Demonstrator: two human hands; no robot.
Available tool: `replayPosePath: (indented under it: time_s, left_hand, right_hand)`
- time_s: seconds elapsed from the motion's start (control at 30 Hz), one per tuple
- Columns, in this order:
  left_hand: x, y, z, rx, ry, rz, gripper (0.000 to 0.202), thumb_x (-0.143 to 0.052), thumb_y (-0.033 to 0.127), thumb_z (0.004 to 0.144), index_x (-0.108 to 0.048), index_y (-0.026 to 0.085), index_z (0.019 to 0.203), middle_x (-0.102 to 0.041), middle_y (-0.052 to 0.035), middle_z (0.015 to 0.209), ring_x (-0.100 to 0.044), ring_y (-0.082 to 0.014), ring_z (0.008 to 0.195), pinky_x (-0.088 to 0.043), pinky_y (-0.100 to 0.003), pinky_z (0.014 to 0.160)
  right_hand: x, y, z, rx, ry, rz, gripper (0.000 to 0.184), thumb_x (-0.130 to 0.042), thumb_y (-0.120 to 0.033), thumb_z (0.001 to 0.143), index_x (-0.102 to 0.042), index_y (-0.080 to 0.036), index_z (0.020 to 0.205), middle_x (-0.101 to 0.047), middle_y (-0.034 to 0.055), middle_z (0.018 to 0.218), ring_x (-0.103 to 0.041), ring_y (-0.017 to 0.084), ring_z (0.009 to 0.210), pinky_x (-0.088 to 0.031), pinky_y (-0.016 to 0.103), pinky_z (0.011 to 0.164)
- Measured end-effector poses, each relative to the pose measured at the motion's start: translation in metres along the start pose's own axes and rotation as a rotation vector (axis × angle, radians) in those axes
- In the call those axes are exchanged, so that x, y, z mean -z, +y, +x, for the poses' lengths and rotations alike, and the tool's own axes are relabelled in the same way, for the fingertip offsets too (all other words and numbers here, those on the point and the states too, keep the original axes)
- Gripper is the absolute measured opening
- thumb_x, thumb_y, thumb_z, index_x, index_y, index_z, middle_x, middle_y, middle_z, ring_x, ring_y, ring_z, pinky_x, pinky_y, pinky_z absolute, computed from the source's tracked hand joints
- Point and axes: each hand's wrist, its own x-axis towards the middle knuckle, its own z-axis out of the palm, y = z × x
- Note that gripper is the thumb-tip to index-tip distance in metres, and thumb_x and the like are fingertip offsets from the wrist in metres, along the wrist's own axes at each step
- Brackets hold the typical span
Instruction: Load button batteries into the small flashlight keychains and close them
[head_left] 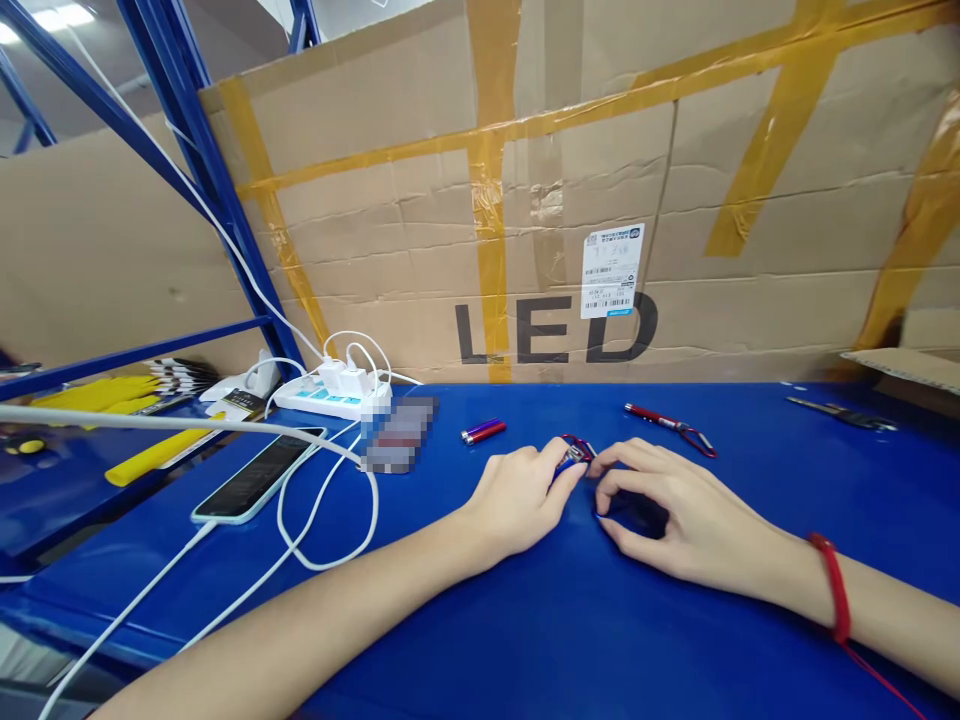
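Near the middle of the blue table point(570, 620), my left hand point(517, 500) is closed around a small blue-and-silver piece point(574, 455), mostly hidden by the fingers. A dark red clip loop point(581, 444) shows just beyond it. My right hand point(667, 510), with a red cord bracelet on its wrist, is beside it, fingers curved and thumb apart from them. Its index fingertip is at the red loop; whether they touch I cannot tell. Left of the hands lie two small metallic tubes point(484, 431), one purple, one red. Farther right is a red tube with a clip loop point(671, 428).
A large taped cardboard box point(420, 250) marked LED stands along the back. At left are a phone point(259, 475), a white power strip point(330, 397), loose white cables point(375, 510) and a pixelated dark object point(401, 435). Pliers point(840, 412) lie at right.
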Motion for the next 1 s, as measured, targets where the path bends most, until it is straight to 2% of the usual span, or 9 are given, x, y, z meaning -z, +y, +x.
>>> replayPosePath:
  time_s: [0.1, 0.17, 0.37, 0.6, 0.77, 1.0]
  left_hand:
    - [0.0012, 0.0003, 0.0000, -0.007, -0.005, 0.001, 0.033, -0.021, 0.042, 0.092, -0.047, 0.024, 0.100, -0.063, -0.0014, 0.083, -0.061, -0.0180, 0.077, -0.042, -0.025, 0.060]
    - [0.0016, 0.0005, 0.0000, -0.013, -0.005, 0.002, 0.033, -0.021, 0.042, 0.092, -0.048, 0.024, 0.100, -0.063, -0.0012, 0.083, -0.061, -0.0179, 0.077, -0.043, -0.025, 0.060]
    - [0.0027, 0.0011, 0.0007, 0.001, -0.012, -0.001, 0.035, -0.021, 0.043, 0.091, -0.048, 0.023, 0.099, -0.063, -0.0021, 0.084, -0.061, -0.0181, 0.077, -0.044, -0.025, 0.061]
    - [0.0036, 0.0031, 0.0004, 0.017, -0.011, -0.025, 0.033, -0.023, 0.043, 0.091, -0.049, 0.024, 0.097, -0.063, -0.0015, 0.083, -0.060, -0.0173, 0.077, -0.042, -0.025, 0.063]
    - [0.0015, 0.0007, 0.0015, 0.037, -0.011, -0.062, 0.030, -0.025, 0.043, 0.091, -0.047, 0.023, 0.090, -0.063, -0.0008, 0.082, -0.060, -0.0173, 0.077, -0.040, -0.024, 0.062]
    - [-0.0001, -0.0009, 0.0052, 0.173, -0.005, -0.219, 0.027, -0.024, 0.042, 0.091, -0.039, 0.023, 0.081, -0.058, 0.0030, 0.066, -0.058, -0.0152, 0.063, -0.036, -0.024, 0.057]
  right_hand:
    - [-0.0011, 0.0010, -0.0001, -0.003, 0.009, -0.013, 0.019, -0.055, -0.041, 0.076, -0.059, -0.023, 0.070, -0.059, 0.0039, 0.096, -0.055, 0.020, 0.088, -0.046, 0.036, 0.076]
    - [-0.0020, 0.0025, 0.0002, 0.003, 0.019, -0.015, 0.022, -0.054, -0.042, 0.077, -0.059, -0.023, 0.068, -0.059, 0.0037, 0.095, -0.056, 0.019, 0.086, -0.046, 0.034, 0.073]
    - [-0.0035, 0.0050, 0.0005, -0.017, 0.080, -0.056, 0.017, -0.053, -0.034, 0.078, -0.059, -0.022, 0.067, -0.060, 0.0030, 0.090, -0.056, 0.017, 0.084, -0.047, 0.029, 0.070]
    - [-0.0025, 0.0025, -0.0010, -0.142, 0.130, -0.141, 0.017, -0.057, -0.037, 0.071, -0.061, -0.023, 0.080, -0.062, 0.0026, 0.080, -0.059, 0.017, 0.072, -0.047, 0.027, 0.057]
    - [-0.0013, 0.0022, 0.0003, -0.149, 0.072, -0.031, 0.015, -0.055, -0.029, 0.074, -0.064, -0.022, 0.084, -0.063, 0.0019, 0.077, -0.059, 0.016, 0.071, -0.047, 0.026, 0.061]
    - [0.0005, 0.0061, 0.0010, -0.119, 0.019, 0.120, 0.016, -0.052, -0.020, 0.077, -0.067, -0.020, 0.085, -0.064, 0.0026, 0.081, -0.059, 0.014, 0.072, -0.047, 0.025, 0.066]
